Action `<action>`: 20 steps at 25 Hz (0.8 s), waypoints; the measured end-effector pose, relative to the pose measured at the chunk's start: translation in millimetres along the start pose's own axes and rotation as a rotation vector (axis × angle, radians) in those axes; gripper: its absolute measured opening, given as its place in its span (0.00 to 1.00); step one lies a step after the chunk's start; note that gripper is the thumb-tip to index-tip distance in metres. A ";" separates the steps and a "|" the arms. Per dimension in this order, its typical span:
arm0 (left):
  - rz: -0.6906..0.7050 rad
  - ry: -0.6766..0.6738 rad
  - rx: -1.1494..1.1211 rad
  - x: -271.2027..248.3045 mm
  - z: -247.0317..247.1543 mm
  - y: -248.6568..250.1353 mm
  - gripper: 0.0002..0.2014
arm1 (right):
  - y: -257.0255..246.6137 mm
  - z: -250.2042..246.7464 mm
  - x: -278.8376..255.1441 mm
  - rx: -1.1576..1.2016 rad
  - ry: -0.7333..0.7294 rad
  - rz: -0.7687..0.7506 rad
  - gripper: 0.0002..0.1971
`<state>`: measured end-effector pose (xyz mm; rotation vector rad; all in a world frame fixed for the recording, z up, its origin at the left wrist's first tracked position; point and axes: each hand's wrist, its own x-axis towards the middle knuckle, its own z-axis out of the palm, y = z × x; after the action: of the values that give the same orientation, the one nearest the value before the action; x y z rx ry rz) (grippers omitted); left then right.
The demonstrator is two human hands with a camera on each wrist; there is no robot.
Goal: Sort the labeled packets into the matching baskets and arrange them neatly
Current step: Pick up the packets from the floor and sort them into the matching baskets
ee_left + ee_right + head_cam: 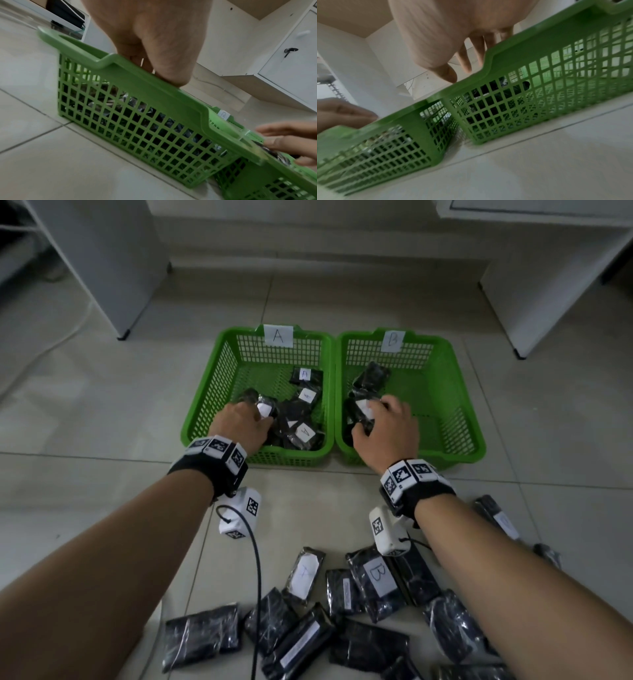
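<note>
Green basket A (205, 412) and basket B (455, 405) touch rims; left hand (239, 424) and right hand (387, 433) each pinch 1 packet inside.

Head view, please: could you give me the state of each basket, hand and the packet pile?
Basket A: on the floor, several packets inside.
Basket B: beside it, a few packets at its left.
Left hand: on a packet in A.
Right hand: on a packet in B.
Loose packets: scattered, unsorted.
</note>
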<state>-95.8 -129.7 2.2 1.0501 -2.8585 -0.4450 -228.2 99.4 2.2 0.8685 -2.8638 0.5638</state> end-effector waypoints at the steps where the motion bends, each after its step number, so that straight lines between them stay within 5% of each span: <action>1: -0.001 0.016 -0.030 -4.6 -1.2 0.6 0.22 | -4.8 -1.5 -6.8 -0.004 0.064 -0.049 0.21; 6: 0.224 0.350 -0.204 -66.1 -3.4 11.2 0.10 | -25.4 -10.2 -54.1 0.058 0.087 -0.395 0.23; 8: 0.299 0.233 -0.264 -103.5 4.4 14.0 0.07 | -25.0 -12.0 -72.0 0.103 -0.055 -0.451 0.16; 10: 0.349 -0.053 -0.207 -132.7 21.1 17.0 0.10 | -16.9 -20.0 -83.1 0.155 -0.311 -0.355 0.09; 12: 0.306 -0.366 -0.017 -151.3 36.3 23.1 0.21 | -1.7 -30.0 -87.9 0.153 -0.534 -0.213 0.09; 14: 0.273 -0.539 0.112 -162.9 46.7 31.7 0.32 | 12.5 -39.5 -96.8 0.071 -0.674 -0.177 0.13; 16: 0.340 -0.579 0.163 -168.9 53.8 41.5 0.35 | 24.9 -43.6 -111.4 -0.030 -0.803 -0.171 0.22; 20: 0.396 -0.524 0.061 -166.7 54.0 46.5 0.28 | 37.0 -40.5 -136.4 -0.226 -0.927 -0.271 0.57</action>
<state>-5.7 24.4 -29.4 0.3805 -3.4373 -0.6849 -135.6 213.6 1.1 1.8012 -3.3262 -0.2886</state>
